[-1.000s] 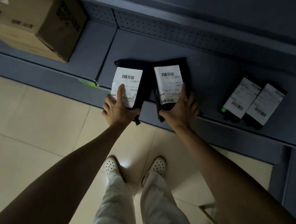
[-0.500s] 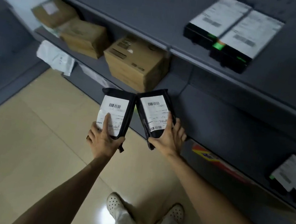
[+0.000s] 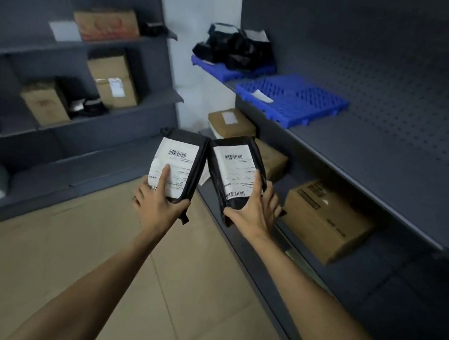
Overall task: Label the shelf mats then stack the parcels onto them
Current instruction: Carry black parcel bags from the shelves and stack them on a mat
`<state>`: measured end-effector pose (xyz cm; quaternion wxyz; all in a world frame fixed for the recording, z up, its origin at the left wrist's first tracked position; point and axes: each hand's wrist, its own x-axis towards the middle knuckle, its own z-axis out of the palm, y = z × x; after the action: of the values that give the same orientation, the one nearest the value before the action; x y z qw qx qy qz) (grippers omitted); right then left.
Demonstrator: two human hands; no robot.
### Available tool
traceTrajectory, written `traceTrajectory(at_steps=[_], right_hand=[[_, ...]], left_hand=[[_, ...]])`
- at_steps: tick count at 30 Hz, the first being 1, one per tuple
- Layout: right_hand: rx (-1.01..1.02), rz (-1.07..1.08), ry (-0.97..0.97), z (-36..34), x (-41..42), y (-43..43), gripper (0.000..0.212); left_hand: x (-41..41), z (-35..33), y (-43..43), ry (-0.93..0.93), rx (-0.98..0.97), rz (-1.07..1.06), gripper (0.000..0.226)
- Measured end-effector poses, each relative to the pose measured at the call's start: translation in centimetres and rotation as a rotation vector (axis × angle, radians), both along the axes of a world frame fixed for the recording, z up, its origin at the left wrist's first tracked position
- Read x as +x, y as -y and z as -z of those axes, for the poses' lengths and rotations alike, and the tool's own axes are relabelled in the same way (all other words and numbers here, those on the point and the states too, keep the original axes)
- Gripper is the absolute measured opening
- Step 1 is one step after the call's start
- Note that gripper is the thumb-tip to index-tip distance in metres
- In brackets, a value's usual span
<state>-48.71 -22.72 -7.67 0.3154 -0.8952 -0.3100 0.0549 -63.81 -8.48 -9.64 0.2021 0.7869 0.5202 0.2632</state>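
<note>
My left hand [image 3: 157,206] grips a black parcel [image 3: 180,161] with a white barcode label, thumb pressed on the label. My right hand [image 3: 256,212] holds a second black parcel [image 3: 234,171] with its own white label, tilted slightly left. Both parcels are held up side by side over the floor, their top corners nearly touching. On the right shelf lie two blue grid mats: the nearer mat [image 3: 294,100] carries a small white label, the farther mat [image 3: 225,70] bears a heap of black parcels [image 3: 235,47].
Dark grey shelving [image 3: 375,166] runs along the right, with cardboard boxes [image 3: 325,216] on its lower level. More shelves on the left [image 3: 127,117] hold cardboard boxes and white packets. A beige tiled floor [image 3: 92,252] lies between them.
I have lifted both parcels off the low shelf and turned left with them. The view swung from the floor and low shelf up to the corner with the blue mats.
</note>
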Motion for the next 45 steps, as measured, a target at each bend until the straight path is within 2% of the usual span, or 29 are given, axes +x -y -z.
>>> traceTrajectory(at_steps=[10,16,23,32,45], right_hand=[[0.189,0.005,0.128,-10.5,5.5,-13.0,0.12],[0.277,0.038,0.185,-14.1,14.3,-20.2,0.12],[0.328,0.042,0.216,-18.7,25.2,-29.9,0.117],[0.378,0.055,0.11,-19.8,33.7,-39.2,0.105],[0.331,0.39,-0.011,-20.2,40.3,-50.7,0.089]], left_hand=[[5.4,-11.4,-13.2,0.15,0.218,-0.002,0.101],[13.6,-17.0,-20.3,0.193,0.283,0.071,0.111],[24.7,-21.6,-30.0,0.254,0.347,0.058,0.108],[35.0,-22.2,-40.3,0.341,0.333,0.09,0.083],[48.8,-22.4,-54.8,0.334,0.276,0.4,0.066]])
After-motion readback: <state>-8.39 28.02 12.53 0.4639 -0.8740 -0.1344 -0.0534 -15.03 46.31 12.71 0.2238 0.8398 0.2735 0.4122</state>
